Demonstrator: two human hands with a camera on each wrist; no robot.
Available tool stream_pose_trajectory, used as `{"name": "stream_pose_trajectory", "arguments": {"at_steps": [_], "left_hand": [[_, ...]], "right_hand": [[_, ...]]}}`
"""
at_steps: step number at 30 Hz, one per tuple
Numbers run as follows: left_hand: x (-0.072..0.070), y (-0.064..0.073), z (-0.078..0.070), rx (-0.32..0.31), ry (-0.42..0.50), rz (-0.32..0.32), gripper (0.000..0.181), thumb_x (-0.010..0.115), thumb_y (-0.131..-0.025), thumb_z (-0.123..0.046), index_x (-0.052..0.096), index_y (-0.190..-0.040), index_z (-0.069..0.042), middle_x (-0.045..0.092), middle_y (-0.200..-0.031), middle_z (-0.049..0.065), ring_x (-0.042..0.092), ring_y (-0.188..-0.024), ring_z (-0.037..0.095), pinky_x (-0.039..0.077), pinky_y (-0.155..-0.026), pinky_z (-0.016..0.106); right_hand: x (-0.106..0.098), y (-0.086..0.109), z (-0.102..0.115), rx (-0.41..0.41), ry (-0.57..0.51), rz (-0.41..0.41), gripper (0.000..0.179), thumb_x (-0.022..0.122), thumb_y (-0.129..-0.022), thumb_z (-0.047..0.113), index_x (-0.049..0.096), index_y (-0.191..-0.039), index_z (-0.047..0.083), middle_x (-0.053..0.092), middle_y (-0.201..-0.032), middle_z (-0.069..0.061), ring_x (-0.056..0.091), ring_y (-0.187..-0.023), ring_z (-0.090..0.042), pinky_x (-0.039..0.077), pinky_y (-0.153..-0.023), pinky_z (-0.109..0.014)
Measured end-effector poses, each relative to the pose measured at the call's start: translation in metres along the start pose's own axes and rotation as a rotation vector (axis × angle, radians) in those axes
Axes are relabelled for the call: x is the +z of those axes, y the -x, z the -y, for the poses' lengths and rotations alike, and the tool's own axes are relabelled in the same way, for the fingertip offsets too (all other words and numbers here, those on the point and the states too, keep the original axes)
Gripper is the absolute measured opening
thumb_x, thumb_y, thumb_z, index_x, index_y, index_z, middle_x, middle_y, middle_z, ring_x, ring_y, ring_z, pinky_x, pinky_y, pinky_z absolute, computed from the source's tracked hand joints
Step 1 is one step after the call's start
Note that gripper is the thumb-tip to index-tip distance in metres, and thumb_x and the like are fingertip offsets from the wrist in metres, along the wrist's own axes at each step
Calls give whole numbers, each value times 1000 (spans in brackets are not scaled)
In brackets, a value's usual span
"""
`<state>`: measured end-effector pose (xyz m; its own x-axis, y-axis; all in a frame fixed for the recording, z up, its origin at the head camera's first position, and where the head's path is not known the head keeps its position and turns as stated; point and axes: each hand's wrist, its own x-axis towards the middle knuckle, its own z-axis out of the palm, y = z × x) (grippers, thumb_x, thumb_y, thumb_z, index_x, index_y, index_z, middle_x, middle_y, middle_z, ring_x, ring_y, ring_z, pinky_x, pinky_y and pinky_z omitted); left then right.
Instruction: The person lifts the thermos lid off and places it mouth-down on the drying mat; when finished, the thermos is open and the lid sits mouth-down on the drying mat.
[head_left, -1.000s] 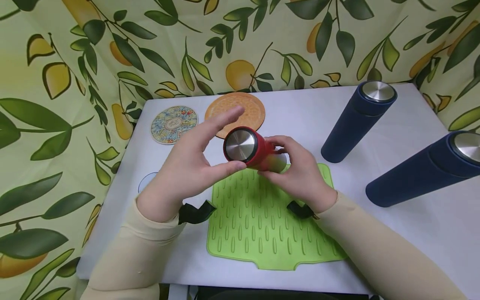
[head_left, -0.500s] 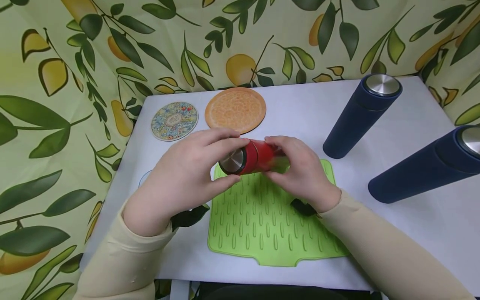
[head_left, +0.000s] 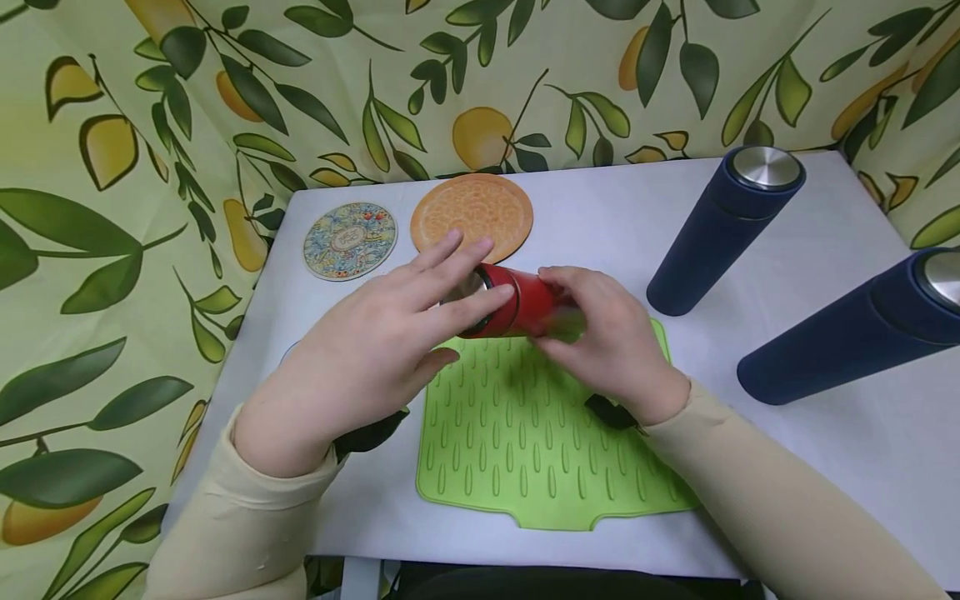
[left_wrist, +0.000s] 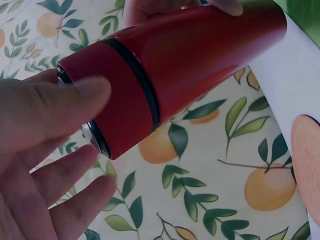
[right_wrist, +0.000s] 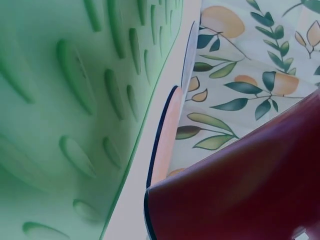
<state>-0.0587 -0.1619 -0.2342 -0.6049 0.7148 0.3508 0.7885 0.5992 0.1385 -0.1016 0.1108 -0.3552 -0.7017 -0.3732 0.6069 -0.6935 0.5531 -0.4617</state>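
A red thermos (head_left: 534, 300) with a steel-topped lid (left_wrist: 112, 100) is held tilted, almost lying sideways, above a green drying mat (head_left: 540, 442). My right hand (head_left: 611, 346) grips its body near the base; in the right wrist view only the dark red body (right_wrist: 240, 185) shows. At the lid end is my left hand (head_left: 367, 342), its fingers spread and fairly straight. One fingertip lies on the lid's side, while other fingers stand apart from it in the left wrist view. The left hand partly hides the steel top in the head view.
Two navy thermoses (head_left: 723, 229) stand upright at the right. A patterned round coaster (head_left: 350, 242) and a larger orange round mat (head_left: 472, 212) lie at the back left of the white table (head_left: 600, 217). Leaf-and-fruit patterned cloth (head_left: 337, 92) hangs behind.
The thermos has tipped from lid-up-and-toward-me to more sideways. My left hand has moved over the lid, touched it with thumb and fingers, then spread its fingers. My right hand has kept its grip.
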Motion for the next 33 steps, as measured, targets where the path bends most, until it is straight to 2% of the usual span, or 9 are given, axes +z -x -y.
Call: {"name": "stream_pose_trajectory", "arguments": {"at_steps": [2,6,12,19,21,24,27,29,33], "left_hand": [[2,0,1,32,-10,-1,67,86,-88,10,70,-149,-14,57,-164,20,57,-150,42,51,-120,56],[4,1,5,38,-8,-17,60,85,-89,9,72,-144,-12,65,-156,16,70,-134,38,59,-111,52],[1,4,7,-132,-39,9,67,97,-85,-25,71,-146,-13,74,-140,8,77,-117,30,65,-93,50],[6,5,5,-259,-153,-23,68,85,-90,-61,72,-137,-13,77,-88,3,68,-70,22,54,-56,41],[6,6,6,-236,-136,-41,71,87,-88,-62,72,-138,-13,78,-94,4,71,-77,23,58,-62,42],[4,7,10,-104,-50,-53,71,97,-83,-46,73,-140,-12,78,-128,11,76,-112,30,63,-93,48],[2,7,12,37,37,-36,69,103,-77,-17,75,-140,-14,67,-152,16,65,-140,38,52,-119,57],[3,6,12,79,34,-29,66,99,-77,0,77,-138,-15,66,-154,18,64,-141,39,51,-119,58],[6,6,14,56,15,-34,67,95,-77,9,75,-137,-12,70,-148,16,71,-130,37,58,-111,53]], "right_hand": [[0,0,-1,-11,12,-3,78,101,-73,5,64,-142,-1,76,-130,-18,73,-117,-35,60,-104,-51],[0,1,-1,-47,31,-6,77,101,-73,4,65,-141,-1,76,-133,-19,73,-119,-37,60,-105,-53],[0,2,-1,-103,45,-9,72,99,-73,3,66,-137,-1,76,-135,-18,74,-118,-38,61,-102,-54],[3,5,1,-133,51,0,71,100,-73,3,67,-136,1,77,-132,-17,76,-114,-36,63,-98,-54],[3,6,1,-129,53,7,72,100,-72,4,67,-136,1,77,-132,-17,76,-114,-36,63,-98,-54],[1,7,1,-113,59,15,74,101,-71,5,67,-137,0,77,-132,-17,76,-114,-36,63,-98,-53],[-1,8,0,-99,67,20,75,102,-71,6,67,-138,0,77,-132,-17,75,-115,-37,63,-98,-53],[-2,8,-1,-93,70,24,75,102,-72,6,67,-138,-1,77,-133,-18,75,-116,-37,63,-99,-54],[-3,8,-1,-77,73,25,74,101,-73,7,67,-139,0,77,-133,-17,75,-116,-37,63,-99,-54]]}}
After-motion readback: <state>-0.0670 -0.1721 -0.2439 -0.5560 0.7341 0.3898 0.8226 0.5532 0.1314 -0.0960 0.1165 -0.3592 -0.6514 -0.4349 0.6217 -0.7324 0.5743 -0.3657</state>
